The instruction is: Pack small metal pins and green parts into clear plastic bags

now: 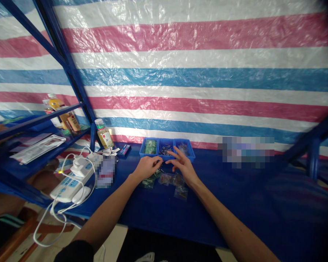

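Observation:
Three small blue bins stand in a row at the back of the blue table. The left bin point(149, 147) holds green packets, the middle bin point(166, 147) dark metal pieces, the right bin point(184, 147) small bagged items. My left hand point(148, 166) is in front of the left bin, fingers curled in a pinch around something small and dark that I cannot make out. Facing it, my right hand point(182, 164) has its fingers spread, nothing visible in them. Green packets point(149, 182) lie below my left hand. Clear bags with brownish pieces point(169, 179) lie between my hands, and another clear bag point(180, 193) lies nearer me.
To the left are a white power strip point(71, 182) with looping cables, a drink bottle point(105, 134) and a small blue box point(124, 150). Blue metal posts point(82, 91) frame the table. A striped sheet point(196, 80) hangs behind. Part of another person shows far left.

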